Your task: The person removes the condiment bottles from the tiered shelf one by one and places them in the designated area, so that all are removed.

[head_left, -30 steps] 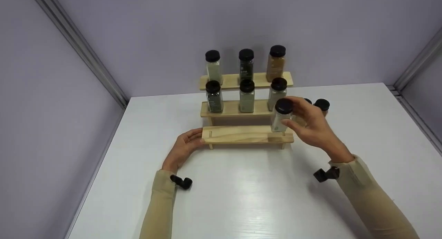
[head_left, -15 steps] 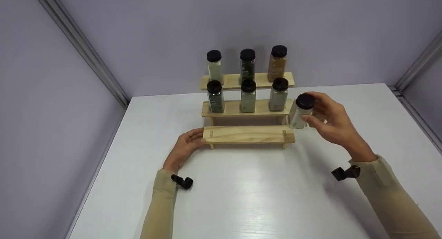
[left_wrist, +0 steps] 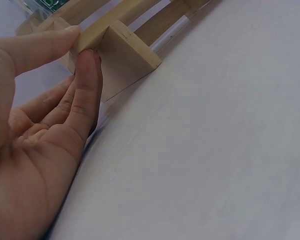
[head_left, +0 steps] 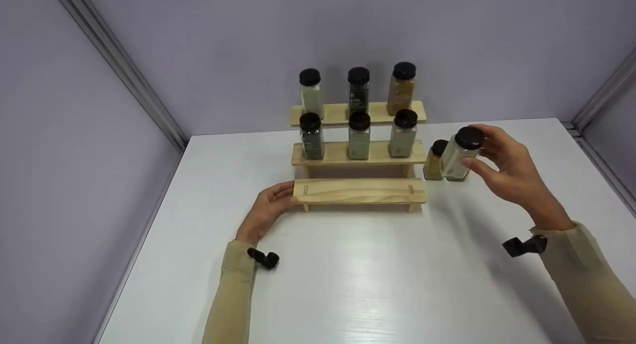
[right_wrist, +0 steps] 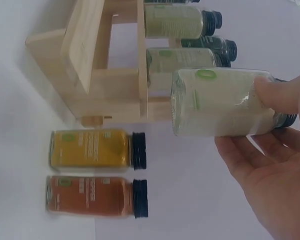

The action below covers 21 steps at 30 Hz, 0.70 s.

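A wooden three-tier spice rack (head_left: 360, 191) stands on the white table. My left hand (head_left: 266, 212) pinches the left end of its lowest tier; in the left wrist view the thumb and fingers (left_wrist: 87, 75) meet at that corner. To the rack's right, my right hand (head_left: 516, 170) holds a spice jar (head_left: 459, 157) of pale powder with a black lid, slightly tilted. The right wrist view shows this glass jar (right_wrist: 220, 105) raised, gripped between thumb and fingers near the lid. The lowest tier is bare.
Several black-lidded jars, such as an orange one (head_left: 400, 93) and a dark one (head_left: 311, 140), fill the upper two tiers. A yellow jar (right_wrist: 95, 149) and a reddish jar (right_wrist: 90, 196) stand right of the rack. A wall (head_left: 238, 50) rises behind.
My right hand has carried the pale jar rightwards, from over the lowest tier's right end to beyond the rack, uncovering the yellow jar. My left hand keeps its grip on the rack.
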### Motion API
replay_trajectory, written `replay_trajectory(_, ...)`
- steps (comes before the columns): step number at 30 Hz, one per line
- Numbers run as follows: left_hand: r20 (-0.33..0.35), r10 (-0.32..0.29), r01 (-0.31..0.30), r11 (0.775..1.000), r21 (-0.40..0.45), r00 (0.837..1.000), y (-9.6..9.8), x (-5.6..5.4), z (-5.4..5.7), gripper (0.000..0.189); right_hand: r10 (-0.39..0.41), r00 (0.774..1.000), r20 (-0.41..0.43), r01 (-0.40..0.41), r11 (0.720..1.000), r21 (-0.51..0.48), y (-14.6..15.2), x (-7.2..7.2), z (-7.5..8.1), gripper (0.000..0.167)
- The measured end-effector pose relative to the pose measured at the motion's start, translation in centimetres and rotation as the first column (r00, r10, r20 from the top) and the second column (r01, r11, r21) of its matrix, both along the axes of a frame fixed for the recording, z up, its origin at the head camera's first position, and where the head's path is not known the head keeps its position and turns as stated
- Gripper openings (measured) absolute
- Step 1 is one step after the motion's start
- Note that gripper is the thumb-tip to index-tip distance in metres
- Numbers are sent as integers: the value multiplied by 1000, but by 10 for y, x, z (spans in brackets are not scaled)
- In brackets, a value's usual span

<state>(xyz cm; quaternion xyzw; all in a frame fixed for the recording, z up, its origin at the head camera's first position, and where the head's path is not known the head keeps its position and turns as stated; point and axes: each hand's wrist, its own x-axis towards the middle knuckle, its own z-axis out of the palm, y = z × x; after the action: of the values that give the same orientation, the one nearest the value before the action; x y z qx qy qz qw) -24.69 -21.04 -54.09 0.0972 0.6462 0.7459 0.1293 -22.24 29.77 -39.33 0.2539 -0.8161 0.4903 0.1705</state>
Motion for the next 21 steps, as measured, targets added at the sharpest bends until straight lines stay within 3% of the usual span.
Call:
replay_trajectory(7, -2, 6, -6, 1000, -31, 1000, -1, -2, 1, 61, 8, 1000, 3, -7, 997, -81, 21, -4, 2, 63)
replay_trajectory(14, -11, 7, -8, 1000, -30, 1000, -1, -2, 2, 61, -6, 999, -31, 5, 1000, -14, 43, -10, 1, 65)
replay_trajectory(21, 10, 8, -8, 1000, -10, 1000, 0, -1, 2, 59, -42, 998, -48, 41, 999, -24, 60, -15, -3, 65)
